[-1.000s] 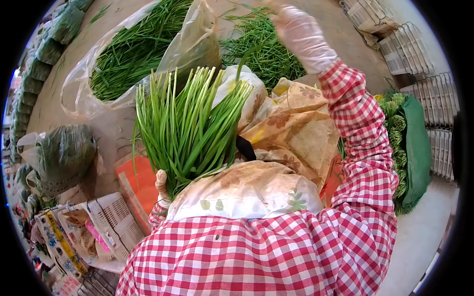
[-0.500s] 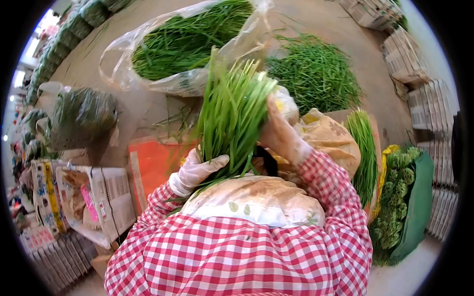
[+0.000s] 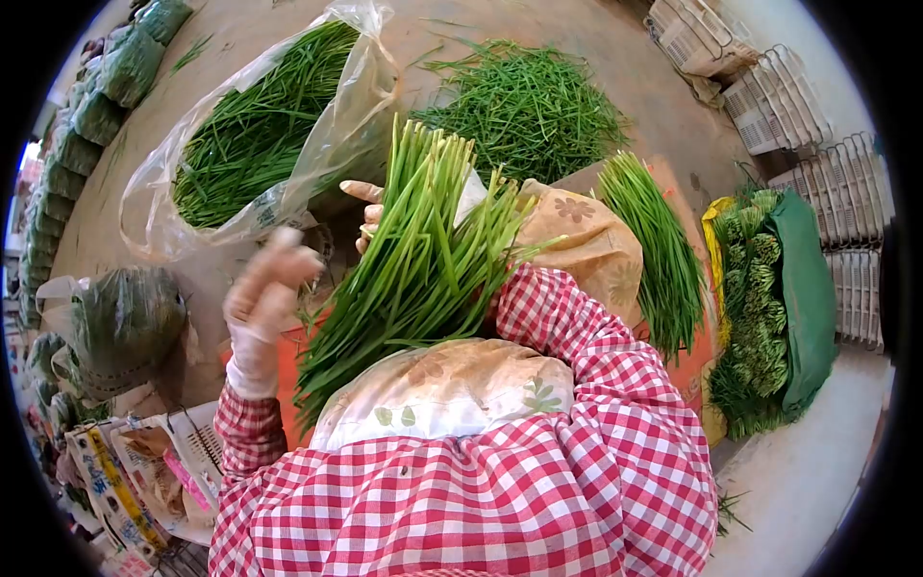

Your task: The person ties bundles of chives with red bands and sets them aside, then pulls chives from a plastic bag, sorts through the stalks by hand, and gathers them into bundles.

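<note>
A thick bunch of chives (image 3: 413, 260), with long flat green leaves and pale cut ends upward, leans across my lap. My right hand (image 3: 366, 212) reaches behind the bunch and holds it; only some gloved fingers show at its left edge, one stretched out. The rest of that hand is hidden by the leaves. My left hand (image 3: 269, 288), in a pale stained glove, is raised left of the bunch, apart from it. Blurred by motion, its fingers look loosely bent and apart, with nothing seen in them.
Ahead lie an open plastic bag (image 3: 154, 212) of greens and a loose green pile (image 3: 534, 111). At right are a laid-out row of chives (image 3: 654, 255) and bundled greens (image 3: 755, 317) beside a green cloth (image 3: 808, 308). Crates (image 3: 774, 101) line the right wall; a filled bag (image 3: 130, 322) stands left.
My left hand has let go of the chives and moved left and up. My right hand has passed behind the bunch, which now tilts over to the right. The view has shifted.
</note>
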`<state>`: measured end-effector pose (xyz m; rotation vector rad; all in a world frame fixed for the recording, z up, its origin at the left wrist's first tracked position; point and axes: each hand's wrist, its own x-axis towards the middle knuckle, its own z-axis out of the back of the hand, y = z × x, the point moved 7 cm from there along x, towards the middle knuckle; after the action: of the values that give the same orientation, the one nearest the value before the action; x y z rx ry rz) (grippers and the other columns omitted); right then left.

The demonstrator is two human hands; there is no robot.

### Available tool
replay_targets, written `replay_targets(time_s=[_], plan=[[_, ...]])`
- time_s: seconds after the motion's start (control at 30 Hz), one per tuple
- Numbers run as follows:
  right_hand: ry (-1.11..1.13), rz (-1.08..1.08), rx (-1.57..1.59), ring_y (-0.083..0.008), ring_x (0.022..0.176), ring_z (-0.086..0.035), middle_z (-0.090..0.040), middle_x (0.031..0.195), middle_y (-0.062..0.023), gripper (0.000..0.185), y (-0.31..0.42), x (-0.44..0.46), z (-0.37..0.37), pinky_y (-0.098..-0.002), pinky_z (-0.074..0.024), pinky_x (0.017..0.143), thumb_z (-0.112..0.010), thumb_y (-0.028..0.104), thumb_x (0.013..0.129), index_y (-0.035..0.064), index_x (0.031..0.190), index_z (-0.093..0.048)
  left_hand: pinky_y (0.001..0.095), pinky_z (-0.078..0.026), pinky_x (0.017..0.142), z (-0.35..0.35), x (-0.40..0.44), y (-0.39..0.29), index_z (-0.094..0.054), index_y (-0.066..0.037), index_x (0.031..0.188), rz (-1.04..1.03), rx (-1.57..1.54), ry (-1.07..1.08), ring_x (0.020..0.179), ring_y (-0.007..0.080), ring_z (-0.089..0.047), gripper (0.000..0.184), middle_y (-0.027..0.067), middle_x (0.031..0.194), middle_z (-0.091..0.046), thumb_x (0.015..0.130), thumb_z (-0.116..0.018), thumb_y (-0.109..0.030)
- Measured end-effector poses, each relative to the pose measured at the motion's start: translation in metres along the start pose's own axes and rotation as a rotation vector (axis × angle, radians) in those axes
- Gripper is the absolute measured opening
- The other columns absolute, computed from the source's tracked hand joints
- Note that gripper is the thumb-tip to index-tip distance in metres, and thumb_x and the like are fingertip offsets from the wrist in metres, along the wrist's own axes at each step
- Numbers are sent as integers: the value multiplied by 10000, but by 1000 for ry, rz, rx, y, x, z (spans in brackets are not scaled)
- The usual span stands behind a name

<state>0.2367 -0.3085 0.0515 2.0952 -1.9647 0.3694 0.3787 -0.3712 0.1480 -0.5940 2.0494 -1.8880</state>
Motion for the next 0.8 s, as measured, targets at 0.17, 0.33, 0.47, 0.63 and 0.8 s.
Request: replay_targets(time_s=[0.17,0.33,0.47,0.63,0.8], plan=[[-54,-28,-32,-209,916,-569,-582,1019,-112,467,-15,7,-4,-330,-453,839,-531,248,888,10,1255,-365,370,-388,962,-20,1,76,-313,-42,1352,343,-490,82,1086,230,-514,804,121,1227,-511,824,-422,-639],[-329,102,-196,-185,811,-595,-609,956,-113,382,6,0,5,-283,-484,708,-543,258,882,-11,1140,-460,342,-411,932,-37,-40,125,-355,-49,1318,360,-1083,-8,1096,208,-488,677,71,1234,-485,832,-561,-473],[-825,406,-534,-165,727,-616,-631,906,-113,341,105,-39,4,-246,-508,602,-553,266,877,-28,1048,-535,338,-403,936,-20,-60,115,-352,-46,1321,398,-877,-29,1100,203,-483,674,69,1235,-482,824,-573,-445],[-831,245,-1123,-76,732,-597,-616,1041,-96,368,114,-44,-117,-179,-467,519,-610,250,841,1,1101,-530,333,-393,941,-16,-66,106,-347,-43,1324,406,-769,-15,1105,197,-476,673,66,1237,-480,815,-589,-410],[-941,-76,-1635,-53,478,-550,-668,811,-82,350,31,-26,-115,-171,-455,413,-635,167,823,-7,1115,-551,328,-384,946,-12,-71,112,-343,-39,1327,416,-653,9,1110,192,-469,673,63,1238,-477,806,-604,-375]])
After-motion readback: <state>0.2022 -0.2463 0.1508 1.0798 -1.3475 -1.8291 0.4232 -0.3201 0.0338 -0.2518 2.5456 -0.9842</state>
